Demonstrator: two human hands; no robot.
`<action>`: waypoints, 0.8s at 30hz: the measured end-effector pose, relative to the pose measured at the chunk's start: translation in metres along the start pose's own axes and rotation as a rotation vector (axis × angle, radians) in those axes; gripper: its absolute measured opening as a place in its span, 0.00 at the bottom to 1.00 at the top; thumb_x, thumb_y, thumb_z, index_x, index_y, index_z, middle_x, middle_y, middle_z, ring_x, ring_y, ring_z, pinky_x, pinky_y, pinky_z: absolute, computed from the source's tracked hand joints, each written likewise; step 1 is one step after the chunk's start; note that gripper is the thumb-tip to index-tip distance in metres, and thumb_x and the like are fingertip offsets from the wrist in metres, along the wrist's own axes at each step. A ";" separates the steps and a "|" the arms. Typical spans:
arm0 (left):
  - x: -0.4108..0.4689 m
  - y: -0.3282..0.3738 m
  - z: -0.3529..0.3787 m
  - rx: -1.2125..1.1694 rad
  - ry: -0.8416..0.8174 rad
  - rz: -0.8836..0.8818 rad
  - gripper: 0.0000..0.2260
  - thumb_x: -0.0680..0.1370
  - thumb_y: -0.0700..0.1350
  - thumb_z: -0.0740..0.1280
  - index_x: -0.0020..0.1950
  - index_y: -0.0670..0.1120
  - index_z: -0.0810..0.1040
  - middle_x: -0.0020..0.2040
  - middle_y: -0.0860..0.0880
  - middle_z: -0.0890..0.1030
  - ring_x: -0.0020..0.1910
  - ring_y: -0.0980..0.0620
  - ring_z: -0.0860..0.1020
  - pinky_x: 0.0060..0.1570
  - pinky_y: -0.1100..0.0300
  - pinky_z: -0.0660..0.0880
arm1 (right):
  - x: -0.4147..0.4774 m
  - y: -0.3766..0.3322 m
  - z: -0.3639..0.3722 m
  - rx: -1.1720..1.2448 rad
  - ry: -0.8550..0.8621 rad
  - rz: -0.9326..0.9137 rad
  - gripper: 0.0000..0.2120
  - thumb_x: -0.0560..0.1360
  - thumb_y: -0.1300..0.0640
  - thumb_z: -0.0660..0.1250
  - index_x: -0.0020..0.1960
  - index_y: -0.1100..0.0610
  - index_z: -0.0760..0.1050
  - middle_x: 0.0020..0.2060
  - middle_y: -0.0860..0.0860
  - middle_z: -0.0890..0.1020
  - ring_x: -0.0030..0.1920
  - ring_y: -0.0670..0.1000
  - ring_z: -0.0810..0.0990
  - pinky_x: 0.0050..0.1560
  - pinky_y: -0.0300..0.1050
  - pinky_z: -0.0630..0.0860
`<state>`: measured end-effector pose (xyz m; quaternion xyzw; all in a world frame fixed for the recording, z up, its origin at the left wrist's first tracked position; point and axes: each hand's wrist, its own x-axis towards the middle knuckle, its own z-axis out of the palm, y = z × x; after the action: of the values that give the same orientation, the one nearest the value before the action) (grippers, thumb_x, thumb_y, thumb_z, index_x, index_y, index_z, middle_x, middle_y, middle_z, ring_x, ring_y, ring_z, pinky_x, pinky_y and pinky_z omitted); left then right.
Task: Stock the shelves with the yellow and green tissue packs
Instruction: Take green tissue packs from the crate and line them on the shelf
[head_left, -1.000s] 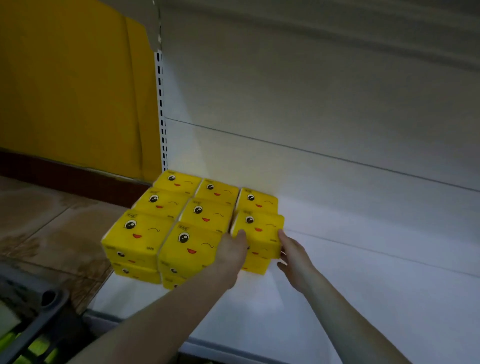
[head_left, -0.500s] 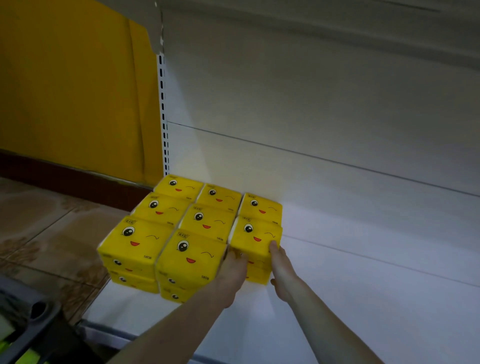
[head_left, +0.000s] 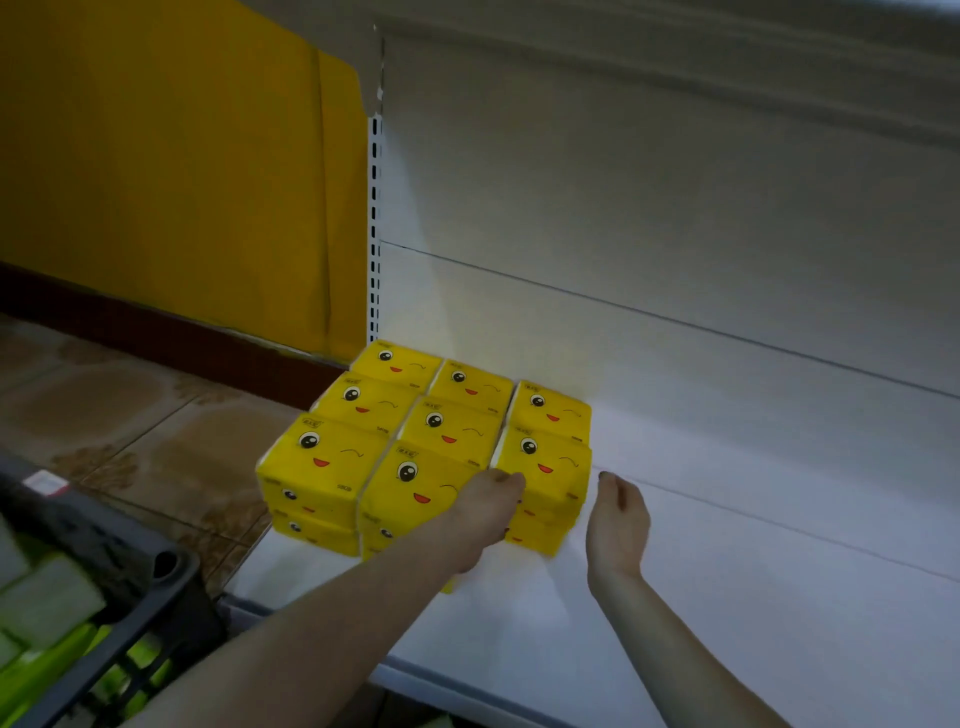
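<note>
Your yellow tissue packs (head_left: 431, 447) sit at the left end of the shelf (head_left: 727, 597), pushed to its back edge, two layers high. Winking faces point up and forward. The small corner labels are too tiny to read.

Your left hand (head_left: 488, 512) lies against the front pack with its fingertips at the seam beside the right-hand column; it seems to press, but a grip cannot be told. Your right hand (head_left: 618, 522) is just beside that column, loosely curled and empty.

At the lower left, a dark basket (head_left: 130, 566) of green packs (head_left: 78, 644) is cut off and blurred.
</note>
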<state>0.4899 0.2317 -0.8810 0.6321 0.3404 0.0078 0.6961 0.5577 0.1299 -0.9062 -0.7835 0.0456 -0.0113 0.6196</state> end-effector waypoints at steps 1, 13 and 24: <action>-0.005 0.004 -0.005 0.021 -0.001 0.013 0.09 0.82 0.46 0.56 0.42 0.49 0.69 0.38 0.50 0.68 0.36 0.55 0.65 0.33 0.63 0.62 | -0.008 -0.007 0.003 0.026 -0.019 -0.038 0.11 0.80 0.57 0.58 0.54 0.62 0.75 0.52 0.57 0.78 0.53 0.56 0.74 0.55 0.48 0.69; -0.145 -0.053 -0.204 -0.024 0.172 0.087 0.08 0.80 0.46 0.60 0.56 0.47 0.76 0.44 0.46 0.76 0.43 0.50 0.75 0.43 0.58 0.71 | -0.204 -0.084 0.112 -0.040 -1.132 -0.219 0.08 0.78 0.59 0.62 0.42 0.54 0.77 0.43 0.55 0.82 0.48 0.53 0.80 0.48 0.47 0.78; -0.304 -0.183 -0.362 -0.195 0.884 -0.047 0.07 0.79 0.46 0.63 0.55 0.46 0.76 0.52 0.45 0.81 0.51 0.49 0.79 0.53 0.52 0.76 | -0.415 -0.078 0.223 -0.548 -1.779 -0.387 0.11 0.79 0.55 0.61 0.59 0.59 0.72 0.49 0.53 0.78 0.49 0.50 0.79 0.45 0.43 0.76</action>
<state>0.0047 0.3778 -0.8912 0.4918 0.6168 0.2931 0.5402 0.1655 0.3994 -0.8663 -0.6167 -0.5724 0.4983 0.2091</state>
